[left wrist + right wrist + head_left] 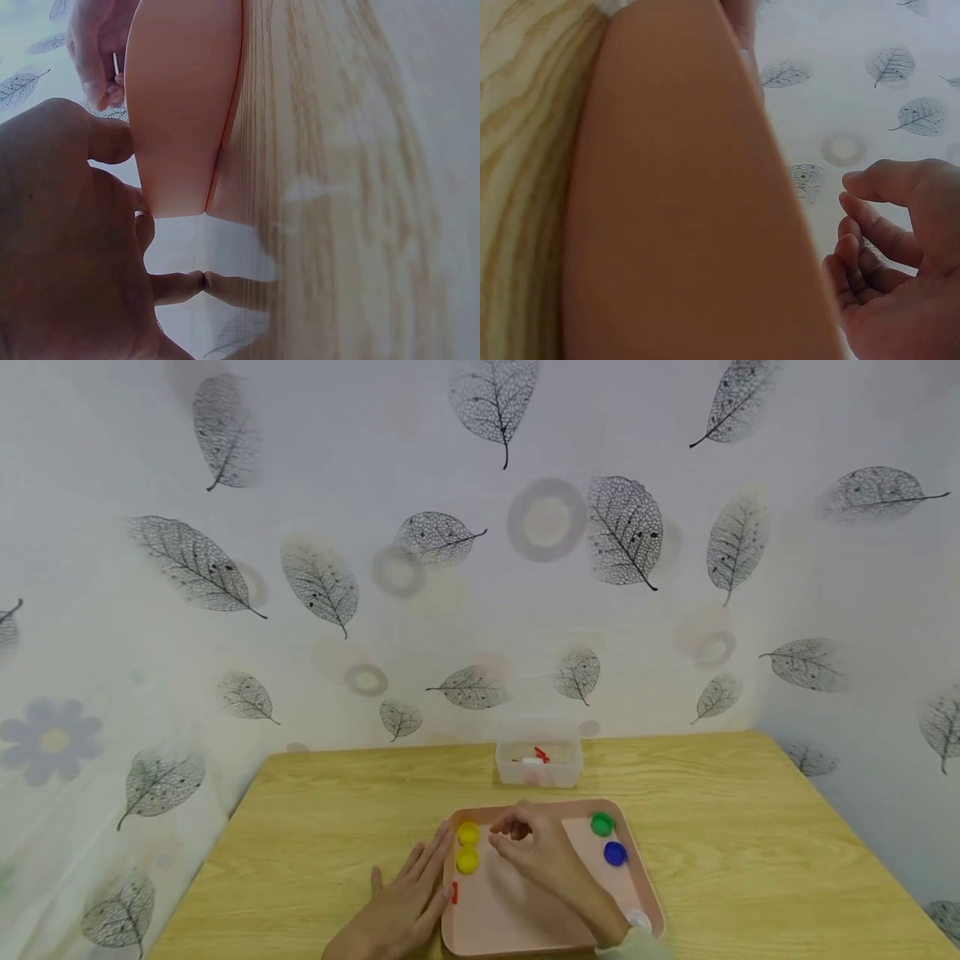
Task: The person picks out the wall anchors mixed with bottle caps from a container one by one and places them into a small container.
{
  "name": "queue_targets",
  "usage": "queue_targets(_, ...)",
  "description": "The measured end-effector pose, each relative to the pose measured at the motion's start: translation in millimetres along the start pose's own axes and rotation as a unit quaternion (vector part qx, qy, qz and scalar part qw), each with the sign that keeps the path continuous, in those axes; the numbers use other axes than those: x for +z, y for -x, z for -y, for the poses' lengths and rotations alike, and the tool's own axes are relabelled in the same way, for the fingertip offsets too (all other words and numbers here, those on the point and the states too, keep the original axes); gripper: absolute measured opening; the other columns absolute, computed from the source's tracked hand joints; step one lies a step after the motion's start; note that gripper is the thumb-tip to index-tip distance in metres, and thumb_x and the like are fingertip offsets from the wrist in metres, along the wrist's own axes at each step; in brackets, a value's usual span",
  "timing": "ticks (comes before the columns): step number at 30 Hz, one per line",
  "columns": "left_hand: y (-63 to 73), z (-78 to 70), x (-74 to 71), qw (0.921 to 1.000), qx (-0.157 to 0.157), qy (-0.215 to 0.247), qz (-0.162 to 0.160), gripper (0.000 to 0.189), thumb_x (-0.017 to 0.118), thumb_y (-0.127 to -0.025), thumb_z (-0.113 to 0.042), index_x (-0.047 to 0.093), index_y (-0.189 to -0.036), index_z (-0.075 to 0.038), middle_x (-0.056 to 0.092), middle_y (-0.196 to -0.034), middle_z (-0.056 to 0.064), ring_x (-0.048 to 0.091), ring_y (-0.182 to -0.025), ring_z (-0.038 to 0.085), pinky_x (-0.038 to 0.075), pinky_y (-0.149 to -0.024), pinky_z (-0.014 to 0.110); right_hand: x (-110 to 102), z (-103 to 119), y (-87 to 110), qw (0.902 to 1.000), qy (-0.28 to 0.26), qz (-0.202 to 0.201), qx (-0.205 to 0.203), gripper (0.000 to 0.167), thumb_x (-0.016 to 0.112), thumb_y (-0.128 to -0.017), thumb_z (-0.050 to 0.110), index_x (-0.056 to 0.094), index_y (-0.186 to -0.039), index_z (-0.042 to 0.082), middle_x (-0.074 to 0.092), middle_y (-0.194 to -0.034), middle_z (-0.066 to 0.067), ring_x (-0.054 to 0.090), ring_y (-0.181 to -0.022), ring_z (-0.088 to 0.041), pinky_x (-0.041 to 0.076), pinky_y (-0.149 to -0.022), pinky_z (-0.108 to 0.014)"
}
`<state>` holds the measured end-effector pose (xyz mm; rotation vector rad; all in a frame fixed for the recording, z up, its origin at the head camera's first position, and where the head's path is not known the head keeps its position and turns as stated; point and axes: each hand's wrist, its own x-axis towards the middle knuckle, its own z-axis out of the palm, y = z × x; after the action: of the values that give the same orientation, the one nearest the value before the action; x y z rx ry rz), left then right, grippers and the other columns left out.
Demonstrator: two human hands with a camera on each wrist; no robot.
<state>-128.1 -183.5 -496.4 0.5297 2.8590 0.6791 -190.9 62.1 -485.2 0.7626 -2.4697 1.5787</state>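
My left hand (408, 902) lies with its fingers straight along the left rim of a pink tray (525, 918); in the left wrist view its fingertips touch the tray's outer side. My right hand (536, 847) hovers over the tray's upper middle, fingers loosely bent. In the right wrist view the thumb and index fingertips are slightly apart, with nothing visible between them. Two yellow round caps (468, 847) sit at the tray's left, a small red piece (454, 893) below them. At the right are a green cap (602, 824), a blue cap (615, 853) and a whitish round piece (638, 921), partly behind the sleeve.
Behind the tray stands a clear plastic box (538, 774) holding several red pieces and something white. Everything rests on a wood-grain table (750, 852). A leaf-patterned cloth (525, 610) hangs behind the table's far edge and continues at both sides.
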Motion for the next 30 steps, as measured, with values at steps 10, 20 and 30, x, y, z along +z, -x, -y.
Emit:
queue_targets(10, 0.4, 0.7, 0.0, 1.0, -0.001, 0.004, 0.007, 0.065, 0.028, -0.111, -0.05, 0.007, -0.167, -0.026, 0.002, -0.173, -0.008, 0.026, -0.151, 0.04, 0.007, -0.091, 0.094, 16.2, -2.1, 6.1, 0.9996, 0.002, 0.027, -0.009, 0.006, 0.077, -0.092, 0.014, 0.073, -0.094, 0.011, 0.065, -0.088, 0.008, 0.057, -0.079, -0.007, 0.054, -0.072, -0.025)
queue_targets(20, -0.3, 2.1, 0.3, 1.0, 0.002, 0.003, -0.002, 0.064, 0.028, -0.111, -0.049, 0.007, -0.167, -0.027, 0.002, -0.172, -0.01, 0.026, -0.152, 0.038, 0.008, -0.092, 0.093, 29.0, -0.2, 10.1, 0.9973, 0.004, 0.073, 0.007, 0.008, 0.078, -0.088, 0.008, 0.071, -0.092, 0.008, 0.063, -0.085, 0.004, 0.054, -0.075, -0.005, 0.05, -0.067, -0.021)
queue_targets(30, 0.0, 1.2, 1.3, 0.9998, 0.008, -0.006, -0.015, 0.064, 0.031, -0.111, -0.048, 0.01, -0.167, -0.026, 0.005, -0.172, -0.01, 0.028, -0.151, 0.038, 0.011, -0.093, 0.093, 43.1, 1.4, 18.0, 0.9945, 0.006, 0.105, 0.0, 0.007, 0.078, -0.09, 0.008, 0.072, -0.094, 0.008, 0.061, -0.087, 0.005, 0.056, -0.076, -0.002, 0.051, -0.067, -0.019)
